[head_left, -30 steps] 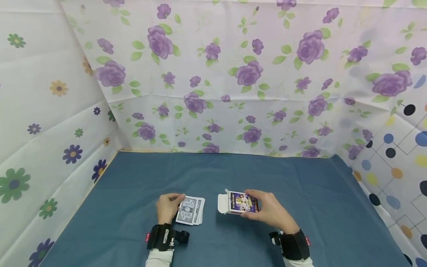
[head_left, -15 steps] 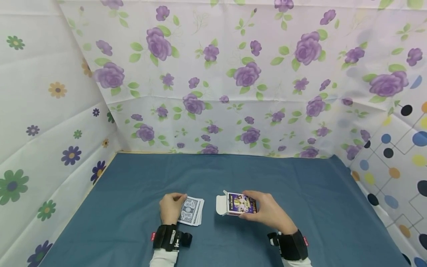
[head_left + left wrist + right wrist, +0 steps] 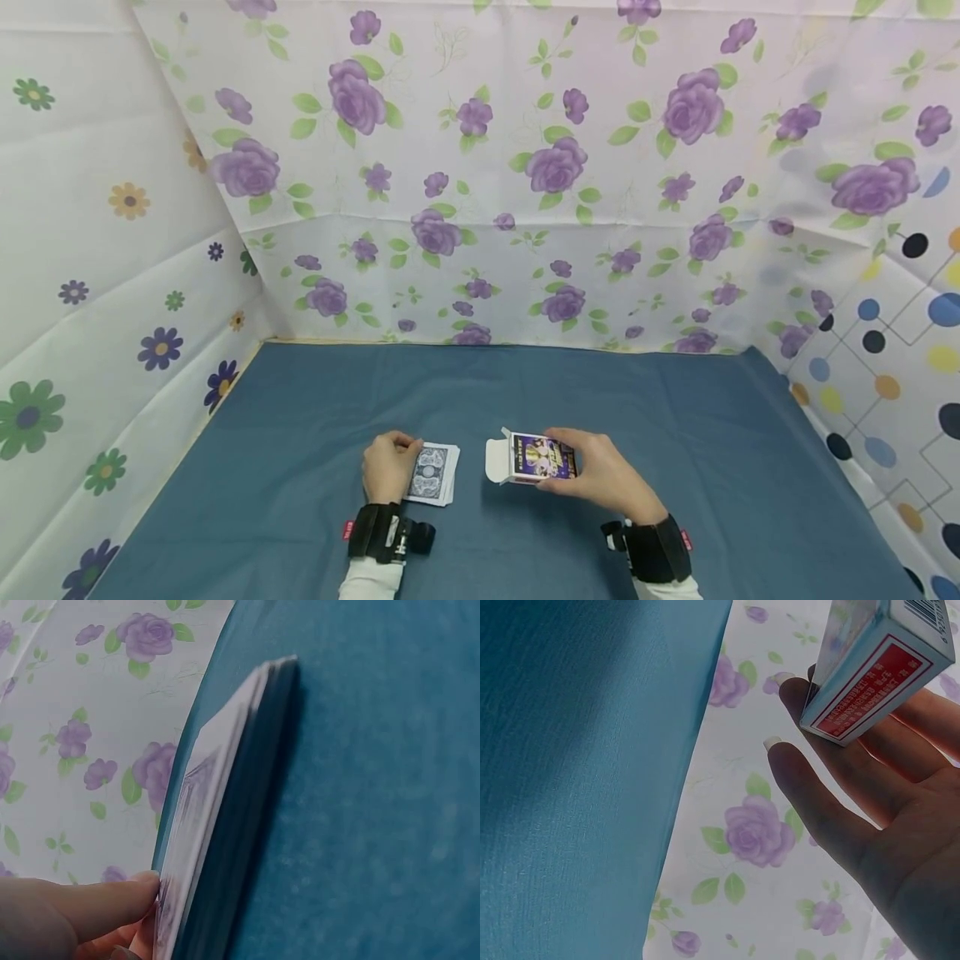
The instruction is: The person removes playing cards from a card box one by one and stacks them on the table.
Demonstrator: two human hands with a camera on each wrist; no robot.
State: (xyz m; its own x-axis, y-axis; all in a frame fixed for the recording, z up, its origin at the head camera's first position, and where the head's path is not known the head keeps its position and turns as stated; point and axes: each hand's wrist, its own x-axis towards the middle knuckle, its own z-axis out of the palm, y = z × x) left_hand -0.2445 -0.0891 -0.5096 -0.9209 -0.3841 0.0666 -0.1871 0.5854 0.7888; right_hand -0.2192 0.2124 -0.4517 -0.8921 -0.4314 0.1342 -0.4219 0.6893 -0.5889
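My left hand (image 3: 387, 468) pinches the left edge of a stack of playing cards (image 3: 432, 473) with patterned grey-blue backs. In the left wrist view, the thumb (image 3: 120, 904) presses on the cards (image 3: 202, 802), which are seen nearly edge-on over the blue cloth. To the right, my right hand (image 3: 611, 475) grips a small card box (image 3: 543, 457) by its right end. The box has a purple printed face, and its white flap (image 3: 497, 461) hangs open toward the cards. In the right wrist view, the box (image 3: 877, 686) shows a red label and barcode; whether it holds anything cannot be seen.
A blue cloth (image 3: 480, 383) covers the table. Behind it hangs a white curtain with purple roses (image 3: 555, 167). Flowered cloth (image 3: 90, 292) stands on the left and dotted cloth (image 3: 892, 383) on the right.
My left hand has shifted slightly right along the cards, hiding more of their left side. The right hand and the box have stayed almost in place.
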